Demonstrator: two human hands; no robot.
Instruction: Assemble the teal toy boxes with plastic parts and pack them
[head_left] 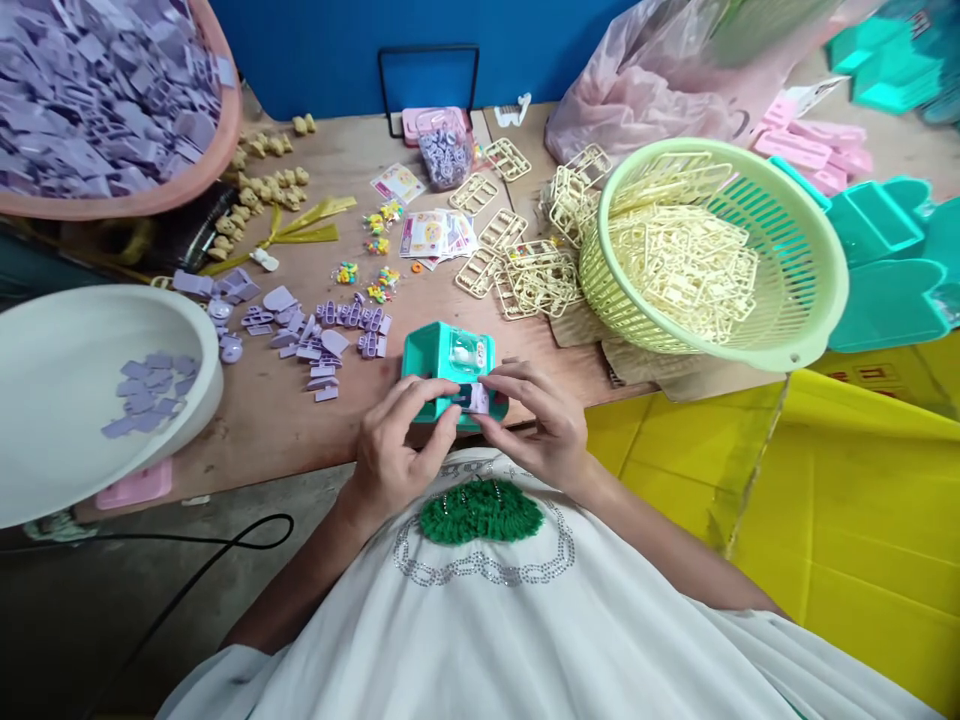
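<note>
Fitting small purple piece [475, 397] into teal toy box [448, 368] w/ both hands: left hand [391, 440] & right hand [541, 420] closed on box. Next prob. needs firm push till snug.

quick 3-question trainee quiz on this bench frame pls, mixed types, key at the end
1. True or false: both hands, left hand and right hand, are on the teal box.
2. What fills the green basket? A) purple pieces B) cream plastic frames C) stickers
3. Fill in: the white bowl at the left holds a few ___ pieces.

Key: 1 true; 2 B; 3 purple
</note>
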